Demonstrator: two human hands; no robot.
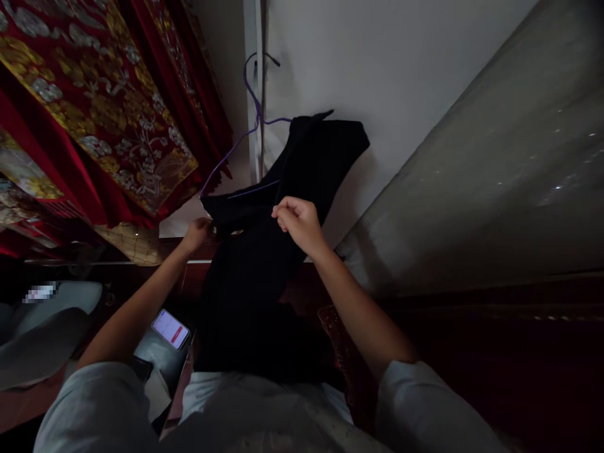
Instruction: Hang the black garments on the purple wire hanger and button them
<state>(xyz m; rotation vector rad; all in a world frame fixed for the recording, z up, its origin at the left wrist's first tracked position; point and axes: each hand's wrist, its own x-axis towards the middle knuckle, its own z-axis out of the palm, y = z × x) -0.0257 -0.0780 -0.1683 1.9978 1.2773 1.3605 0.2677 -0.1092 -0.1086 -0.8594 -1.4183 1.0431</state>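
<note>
A black garment (255, 258), apparently a collared shirt, drapes from a purple wire hanger (236, 143) whose hook rises beside a narrow metal upright. My left hand (198, 234) is closed at the garment's left edge, just below the hanger's left end, with the fingertips partly in shadow. Over the middle front of the cloth, my right hand (298, 220) has its fingers curled in a pinch on the dark fabric. The garment's lower part hangs down toward my lap, its hem lost in darkness.
Red embroidered cloth (108, 94) hangs at the upper left. A lit phone (170, 328) lies on a pale surface below my left forearm. A white wall (387, 56) stands behind the hanger, and a large grey plastic-like sheet (495, 176) slants across the right.
</note>
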